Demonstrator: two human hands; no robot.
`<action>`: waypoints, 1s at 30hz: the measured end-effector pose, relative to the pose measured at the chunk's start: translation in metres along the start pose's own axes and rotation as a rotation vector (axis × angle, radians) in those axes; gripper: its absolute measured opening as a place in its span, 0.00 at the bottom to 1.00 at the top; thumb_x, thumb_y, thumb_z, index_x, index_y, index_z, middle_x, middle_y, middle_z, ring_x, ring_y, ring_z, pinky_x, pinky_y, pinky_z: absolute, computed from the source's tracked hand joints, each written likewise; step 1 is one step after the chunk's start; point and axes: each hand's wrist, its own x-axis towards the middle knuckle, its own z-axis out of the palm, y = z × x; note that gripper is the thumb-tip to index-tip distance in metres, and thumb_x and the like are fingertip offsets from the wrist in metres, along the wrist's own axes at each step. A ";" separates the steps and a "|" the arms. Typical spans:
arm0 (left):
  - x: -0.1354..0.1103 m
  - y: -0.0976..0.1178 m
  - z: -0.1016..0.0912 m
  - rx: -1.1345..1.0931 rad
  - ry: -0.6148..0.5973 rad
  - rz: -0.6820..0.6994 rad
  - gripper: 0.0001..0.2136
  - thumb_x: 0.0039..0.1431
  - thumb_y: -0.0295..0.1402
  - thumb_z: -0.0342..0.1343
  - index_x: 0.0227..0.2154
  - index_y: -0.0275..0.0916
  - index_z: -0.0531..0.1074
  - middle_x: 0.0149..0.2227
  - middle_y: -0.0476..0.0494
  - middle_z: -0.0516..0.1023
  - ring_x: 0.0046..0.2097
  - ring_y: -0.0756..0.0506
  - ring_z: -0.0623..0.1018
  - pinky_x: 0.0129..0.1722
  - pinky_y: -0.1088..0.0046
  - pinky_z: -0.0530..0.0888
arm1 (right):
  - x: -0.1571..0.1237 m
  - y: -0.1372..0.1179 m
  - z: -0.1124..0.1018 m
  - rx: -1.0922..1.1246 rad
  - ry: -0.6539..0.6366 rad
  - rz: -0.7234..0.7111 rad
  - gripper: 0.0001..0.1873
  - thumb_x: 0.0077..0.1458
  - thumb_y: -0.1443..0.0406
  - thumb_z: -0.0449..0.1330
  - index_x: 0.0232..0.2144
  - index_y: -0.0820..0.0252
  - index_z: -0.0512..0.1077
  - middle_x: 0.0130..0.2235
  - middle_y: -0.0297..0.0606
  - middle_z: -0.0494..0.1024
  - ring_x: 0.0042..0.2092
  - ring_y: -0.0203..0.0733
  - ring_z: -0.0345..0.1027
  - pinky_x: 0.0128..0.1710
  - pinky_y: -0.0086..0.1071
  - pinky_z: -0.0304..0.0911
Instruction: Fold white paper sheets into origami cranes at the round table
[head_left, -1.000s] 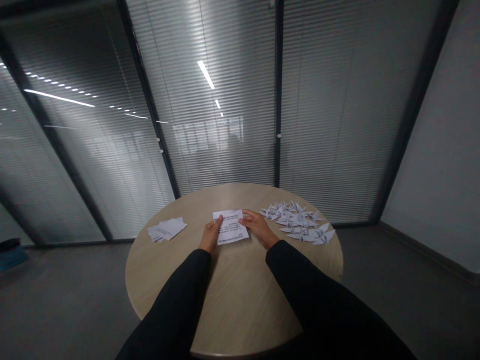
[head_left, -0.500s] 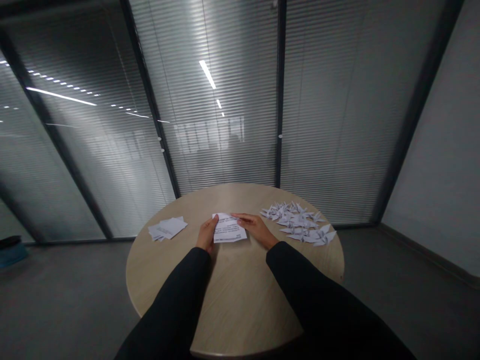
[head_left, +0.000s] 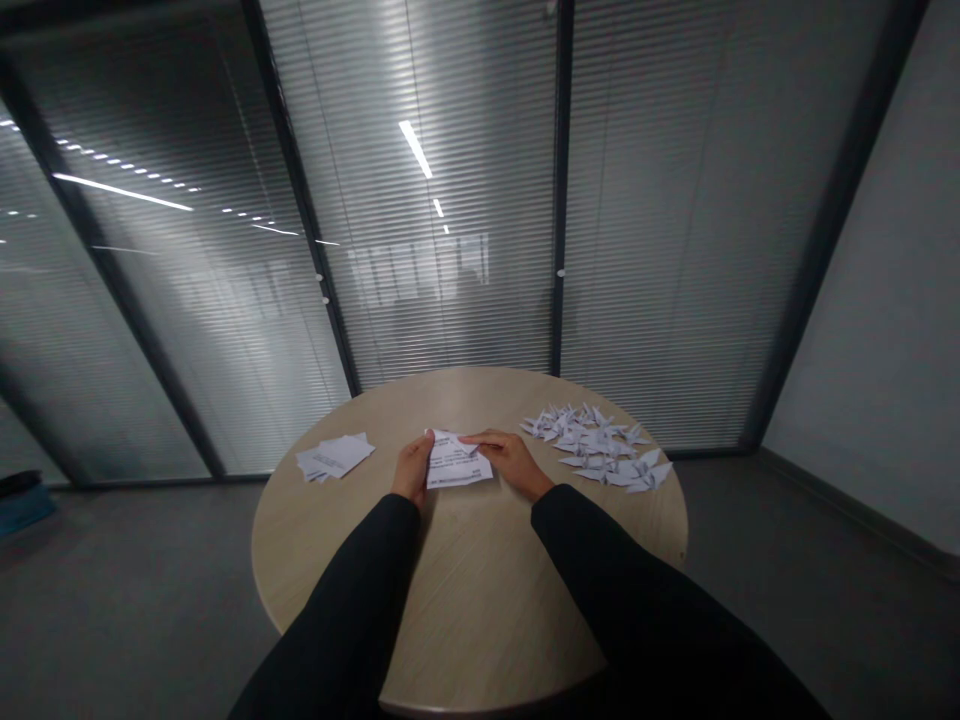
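A white sheet of paper (head_left: 454,472) with printed lines of text is between my hands, over the middle of the round table. My left hand (head_left: 412,468) grips its left edge, thumb on top. My right hand (head_left: 514,460) holds the upper right corner, which is bent over toward the middle, its fingers closed on the fold. To the right lies a pile of folded paper cranes (head_left: 600,445). On the left side of the table rests a small stack of paper sheets (head_left: 337,457).
The round wooden table (head_left: 487,600) stands close to a glass partition with blinds (head_left: 450,330). A plain wall (head_left: 885,380) rises on the right. A blue bin (head_left: 26,505) sits on the floor at far left.
My right fingers have moved slightly left and down, bending the paper's upper right corner inward. My left hand stays at the left edge.
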 end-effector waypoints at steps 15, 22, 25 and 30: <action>-0.001 0.002 0.002 0.003 -0.009 -0.026 0.18 0.42 0.41 0.63 0.32 0.31 0.72 0.25 0.42 0.77 0.24 0.48 0.76 0.24 0.75 0.72 | -0.002 -0.001 0.004 -0.246 -0.021 -0.169 0.18 0.51 0.74 0.50 0.37 0.57 0.77 0.34 0.40 0.74 0.35 0.36 0.67 0.35 0.29 0.61; -0.004 0.005 0.005 0.095 0.078 0.053 0.22 0.31 0.37 0.68 0.32 0.31 0.72 0.23 0.45 0.76 0.23 0.48 0.74 0.25 0.73 0.71 | -0.001 0.001 0.005 -0.267 -0.067 -0.189 0.20 0.48 0.76 0.50 0.38 0.58 0.76 0.34 0.39 0.73 0.35 0.36 0.66 0.37 0.30 0.61; -0.003 0.006 0.004 0.126 0.105 0.095 0.22 0.30 0.37 0.68 0.32 0.32 0.72 0.22 0.46 0.75 0.22 0.49 0.74 0.24 0.74 0.70 | -0.001 0.003 0.005 -0.216 -0.077 -0.167 0.20 0.46 0.75 0.50 0.38 0.58 0.76 0.36 0.39 0.72 0.36 0.37 0.66 0.38 0.30 0.61; -0.001 0.005 0.002 0.210 0.103 0.140 0.22 0.32 0.38 0.67 0.33 0.32 0.72 0.21 0.47 0.74 0.21 0.51 0.72 0.22 0.76 0.67 | 0.000 0.004 0.004 0.080 -0.056 0.054 0.16 0.52 0.67 0.52 0.44 0.58 0.70 0.38 0.38 0.73 0.40 0.39 0.67 0.40 0.31 0.61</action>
